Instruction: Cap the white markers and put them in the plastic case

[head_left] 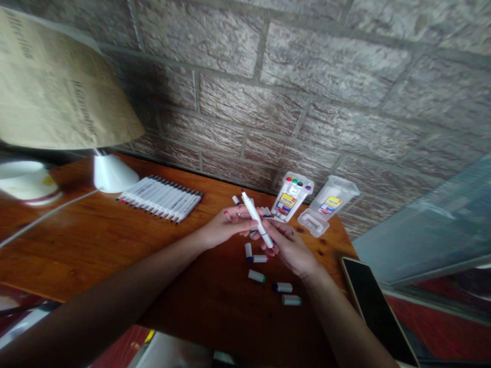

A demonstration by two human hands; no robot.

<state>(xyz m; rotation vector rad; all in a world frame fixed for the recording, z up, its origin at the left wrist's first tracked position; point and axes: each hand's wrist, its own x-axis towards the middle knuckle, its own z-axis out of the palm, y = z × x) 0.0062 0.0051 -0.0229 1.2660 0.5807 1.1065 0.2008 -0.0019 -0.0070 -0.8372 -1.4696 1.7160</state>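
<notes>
A white marker [253, 217] is held at a slant between both hands, its upper tip dark and its lower end pinkish red. The fingers of my left hand [226, 223] pinch it from the left, while my right hand [287, 243] grips its lower part. Below the hands, several loose marker caps [257, 276] lie scattered on the wooden table [192, 286]. More small white pieces are partly hidden behind my fingers. Behind my right hand stands a clear case [290, 199] with several coloured markers in it.
To the right of that case is another clear case [332, 197], its lid [313, 223] hanging open. A row of white markers [161, 199] lies left of my hands. A lamp [111, 174] and a cup [28, 181] stand far left; a phone [378, 312] rests at the right edge.
</notes>
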